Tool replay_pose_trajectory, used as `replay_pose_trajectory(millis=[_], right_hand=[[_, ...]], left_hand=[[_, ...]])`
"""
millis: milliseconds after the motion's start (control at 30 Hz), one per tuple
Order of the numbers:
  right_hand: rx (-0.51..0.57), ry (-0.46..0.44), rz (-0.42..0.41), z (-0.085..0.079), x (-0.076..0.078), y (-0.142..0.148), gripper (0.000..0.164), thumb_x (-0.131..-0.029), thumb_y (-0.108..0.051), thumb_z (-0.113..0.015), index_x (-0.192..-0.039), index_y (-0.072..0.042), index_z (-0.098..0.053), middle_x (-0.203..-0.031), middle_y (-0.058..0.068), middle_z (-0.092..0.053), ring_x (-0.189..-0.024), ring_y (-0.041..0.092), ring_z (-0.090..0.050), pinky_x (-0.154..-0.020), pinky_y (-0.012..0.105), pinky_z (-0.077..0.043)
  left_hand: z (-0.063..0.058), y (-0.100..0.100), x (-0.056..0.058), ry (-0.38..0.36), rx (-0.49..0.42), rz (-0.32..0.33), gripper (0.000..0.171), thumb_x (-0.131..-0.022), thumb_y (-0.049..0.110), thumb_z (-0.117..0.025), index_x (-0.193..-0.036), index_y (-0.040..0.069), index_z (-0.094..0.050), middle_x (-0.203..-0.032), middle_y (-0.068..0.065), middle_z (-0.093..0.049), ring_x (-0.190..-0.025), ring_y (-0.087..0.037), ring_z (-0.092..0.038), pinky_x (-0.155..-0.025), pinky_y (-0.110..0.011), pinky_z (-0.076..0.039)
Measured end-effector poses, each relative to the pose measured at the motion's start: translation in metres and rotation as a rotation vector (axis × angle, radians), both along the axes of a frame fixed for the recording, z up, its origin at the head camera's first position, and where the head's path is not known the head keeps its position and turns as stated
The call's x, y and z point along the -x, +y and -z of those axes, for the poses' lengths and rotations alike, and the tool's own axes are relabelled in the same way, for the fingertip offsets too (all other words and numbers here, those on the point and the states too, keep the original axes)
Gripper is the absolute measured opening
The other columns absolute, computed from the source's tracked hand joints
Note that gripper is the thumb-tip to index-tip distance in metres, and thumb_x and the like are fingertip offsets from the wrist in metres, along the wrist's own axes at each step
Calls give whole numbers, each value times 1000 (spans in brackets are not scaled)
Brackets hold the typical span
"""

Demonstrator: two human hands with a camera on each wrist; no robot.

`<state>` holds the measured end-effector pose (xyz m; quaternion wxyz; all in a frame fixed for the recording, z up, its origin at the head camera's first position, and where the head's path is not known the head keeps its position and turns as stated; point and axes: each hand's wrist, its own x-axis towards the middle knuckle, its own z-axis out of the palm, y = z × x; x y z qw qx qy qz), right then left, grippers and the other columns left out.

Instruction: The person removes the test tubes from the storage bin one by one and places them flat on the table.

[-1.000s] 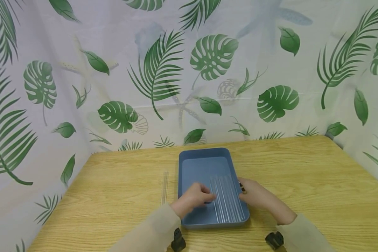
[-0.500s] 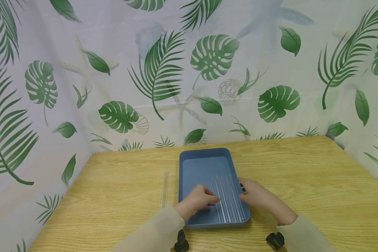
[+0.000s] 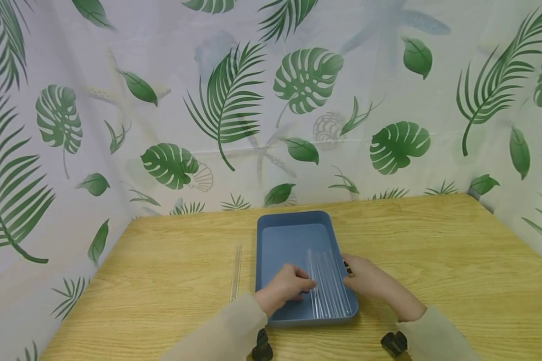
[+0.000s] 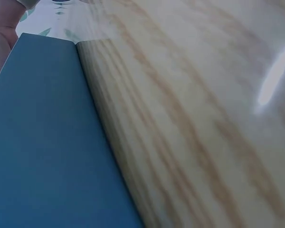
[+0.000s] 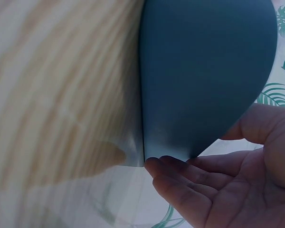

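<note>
— In the head view, how do the clear tubes lie?
— Side by side in the right half of the blue tray, long axes running near to far, far ends leaning slightly left, much like the tray's right wall. Outside, left of the tray, more clear tubing lies on the wooden table, its far end leaning slightly right.
— And the hands?
— The left hand reaches over the tray from the near left, fingers curled, thumb and fingertip pinching the leftmost tube. The right hand comes from the near right, thumb and fingers parted against the right wall.
— Left wrist view?
— The tray's outer wall, slanting beside the table's grain.
— Right wrist?
— Palm showing, fingers loosely bent, fingertips touching the tray's outer wall low down, thumb apart near the rim.
</note>
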<state>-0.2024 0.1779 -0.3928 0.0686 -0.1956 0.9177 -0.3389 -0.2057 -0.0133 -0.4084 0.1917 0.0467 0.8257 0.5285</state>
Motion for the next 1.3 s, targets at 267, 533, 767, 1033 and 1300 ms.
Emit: replay_pose_trajectory(millis=[267,533,767,1033,1300], right_hand=[[-17,12,0,0,0,-1,49,-77,8,-50,-123,18,-37,-106,25,-55,-93,34,-55,-73,41,-48],[-19,21,-4,-3,1,0,49,-77,8,-50,-122,19,-36,-105,26,-55,-92,35,-55,-71,39,-49],[-13,14,-6,-2,1,0,49,-76,8,-51,-121,21,-35,-105,27,-55,-91,35,-55,-69,37,-49],[-21,4,10,-2,1,-1,50,-76,8,-50,-122,21,-35,-104,27,-55,-92,35,-55,-69,37,-49],[-29,0,8,-2,2,-1,50,-76,8,-50,-123,20,-34,-105,26,-55,-93,35,-55,-68,37,-49]], left_hand=[[0,6,-3,74,63,-7,11,-79,8,-65,-83,0,-59,-73,-4,-54,-62,-13,-53,-51,-27,-47],[1,8,1,81,58,-18,11,-78,7,-67,-81,0,-59,-70,-3,-54,-58,-12,-51,-48,-26,-45],[3,2,3,37,27,-22,12,-78,8,-67,-83,-1,-59,-74,-3,-55,-65,-12,-55,-53,-28,-49],[-7,-3,3,-3,-106,-55,13,-80,3,-63,-88,-6,-57,-80,-8,-55,-69,-16,-56,-61,-32,-51],[-21,-11,3,7,-193,-43,20,-82,5,-61,-99,-6,-57,-86,-8,-56,-77,-20,-58,-67,-33,-51]])
